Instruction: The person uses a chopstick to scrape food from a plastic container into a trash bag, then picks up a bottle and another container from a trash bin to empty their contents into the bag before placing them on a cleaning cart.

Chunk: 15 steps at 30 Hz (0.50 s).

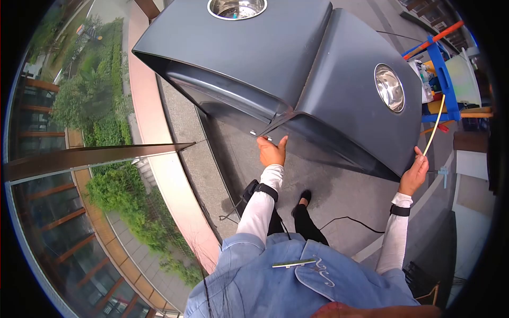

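Note:
A large dark grey litter bin [238, 50] stands in front of me, joined to a second, matching section [347, 79] on its right. Round metal-lined openings, one a shiny basin [237, 8] and the other a silver bowl [389, 87], sit in their tops. My left hand [272, 152] is at the front between the sections, fingers curled and thumb up, beside a small silver fitting [253, 132]; what it grips is hidden. Near the right section's lower corner, my right hand [413, 175] is closed around a thin pale yellow rod [436, 124].
A blue-framed cart [442, 79] with bottles and tools stands at the right. Along the left runs a pink ledge [167, 153] with glass and greenery beyond. A black cord [352, 219] lies on the grey floor near my foot [304, 197].

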Each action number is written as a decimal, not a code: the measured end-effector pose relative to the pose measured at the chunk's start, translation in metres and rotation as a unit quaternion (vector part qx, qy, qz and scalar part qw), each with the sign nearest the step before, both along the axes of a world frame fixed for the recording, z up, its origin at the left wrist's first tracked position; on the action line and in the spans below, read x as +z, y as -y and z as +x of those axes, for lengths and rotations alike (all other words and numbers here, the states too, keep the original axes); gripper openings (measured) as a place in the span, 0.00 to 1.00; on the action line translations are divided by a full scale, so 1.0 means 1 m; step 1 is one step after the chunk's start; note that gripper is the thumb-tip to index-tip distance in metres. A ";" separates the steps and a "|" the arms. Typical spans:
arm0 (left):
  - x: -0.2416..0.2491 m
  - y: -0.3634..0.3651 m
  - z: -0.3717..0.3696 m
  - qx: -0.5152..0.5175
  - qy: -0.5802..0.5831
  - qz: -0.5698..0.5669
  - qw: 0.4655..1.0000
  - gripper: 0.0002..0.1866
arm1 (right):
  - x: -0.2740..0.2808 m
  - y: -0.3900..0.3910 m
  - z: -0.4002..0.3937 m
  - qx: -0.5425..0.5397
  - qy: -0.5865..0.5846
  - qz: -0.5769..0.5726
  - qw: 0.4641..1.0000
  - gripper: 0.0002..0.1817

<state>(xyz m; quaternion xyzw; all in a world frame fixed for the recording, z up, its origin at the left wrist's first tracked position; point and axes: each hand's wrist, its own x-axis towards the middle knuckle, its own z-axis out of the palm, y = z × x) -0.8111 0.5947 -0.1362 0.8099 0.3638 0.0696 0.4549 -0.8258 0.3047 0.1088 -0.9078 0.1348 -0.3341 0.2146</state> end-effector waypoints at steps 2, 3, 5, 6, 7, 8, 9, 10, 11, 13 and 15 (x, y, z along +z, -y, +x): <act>-0.024 0.011 0.012 -0.027 -0.022 -0.056 0.998 0.27 | 0.003 -0.006 0.002 -0.010 -0.011 -0.012 1.000 0.19; -0.044 0.016 0.014 -0.049 -0.043 -0.105 0.992 0.27 | 0.004 -0.007 0.001 -0.016 -0.020 -0.017 1.000 0.19; -0.062 0.030 0.024 -0.038 -0.046 -0.278 0.959 0.18 | 0.001 0.001 0.002 -0.014 -0.021 -0.018 1.000 0.19; -0.048 0.033 0.032 0.018 -0.006 -0.380 0.925 0.13 | 0.000 0.004 0.003 -0.008 -0.022 -0.019 1.000 0.19; -0.042 0.038 0.036 0.074 0.030 -0.477 0.875 0.08 | 0.000 0.003 0.003 -0.011 -0.025 -0.022 0.999 0.19; -0.040 0.033 0.037 0.033 0.029 -0.484 0.874 0.07 | 0.001 -0.001 0.003 -0.006 -0.022 -0.018 1.000 0.19; -0.042 0.033 0.036 0.033 0.024 -0.485 0.873 0.07 | 0.002 -0.003 0.003 -0.001 -0.020 -0.011 1.000 0.19; -0.044 0.030 0.039 0.017 0.023 -0.493 0.869 0.07 | 0.002 -0.004 0.004 -0.005 -0.022 -0.009 1.000 0.19; -0.047 0.027 0.037 0.000 0.019 -0.501 0.865 0.07 | 0.003 -0.005 0.003 -0.004 -0.030 -0.010 0.999 0.19; -0.045 0.013 0.037 -0.004 -0.012 -0.518 0.856 0.08 | 0.005 -0.004 0.003 -0.005 -0.039 -0.010 0.999 0.19; -0.038 -0.008 0.034 -0.006 -0.063 -0.548 0.834 0.11 | 0.004 -0.005 0.004 0.005 -0.024 0.007 1.000 0.19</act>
